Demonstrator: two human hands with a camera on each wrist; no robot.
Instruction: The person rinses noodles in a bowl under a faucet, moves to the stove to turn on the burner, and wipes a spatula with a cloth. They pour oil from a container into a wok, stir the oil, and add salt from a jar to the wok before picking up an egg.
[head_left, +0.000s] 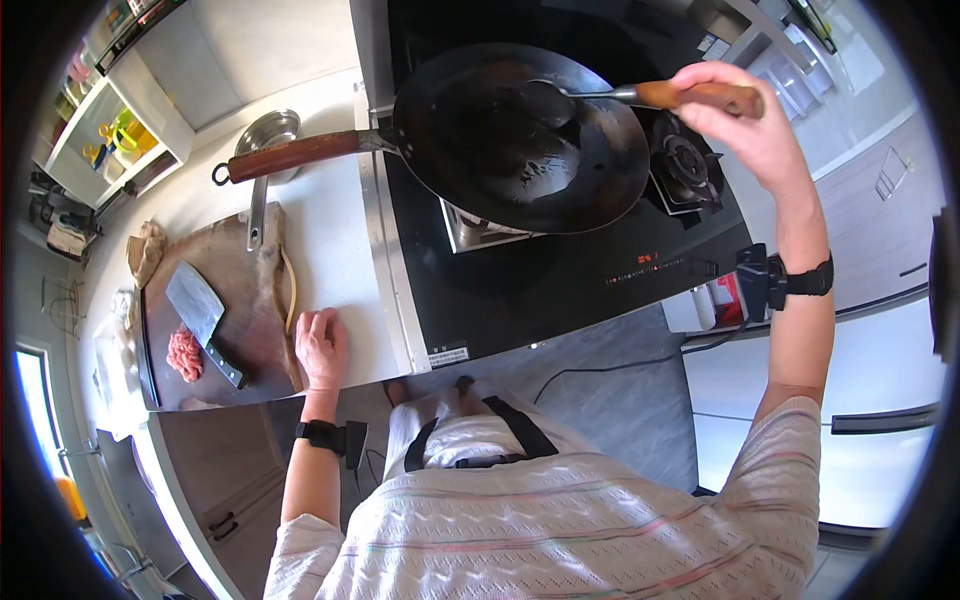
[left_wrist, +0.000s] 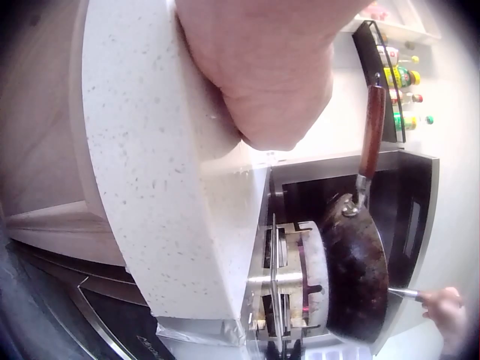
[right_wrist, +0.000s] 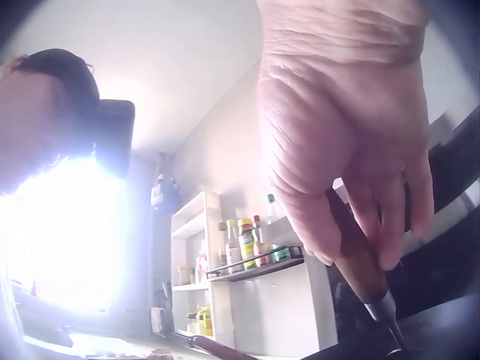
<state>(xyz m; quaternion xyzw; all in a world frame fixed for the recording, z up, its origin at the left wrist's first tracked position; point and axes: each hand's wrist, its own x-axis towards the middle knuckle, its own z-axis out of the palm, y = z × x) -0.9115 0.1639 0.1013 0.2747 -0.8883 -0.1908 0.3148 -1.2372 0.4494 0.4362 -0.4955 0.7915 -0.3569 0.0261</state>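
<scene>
My right hand grips the wooden handle of a wok ladle from above. The ladle's dark round bowl is inside the large black wok, near its far side. Shiny liquid gleams on the wok's bottom. The wok sits over the hob, its wooden handle reaching left over the counter; in the left wrist view the wok appears from the side. My left hand rests on the white counter beside the cutting board, fingers loosely curled, holding nothing.
On the board lie a cleaver and a small heap of raw minced meat. A metal pan stands behind, its handle over the board. A second burner is right of the wok. Bottles line a wall rack.
</scene>
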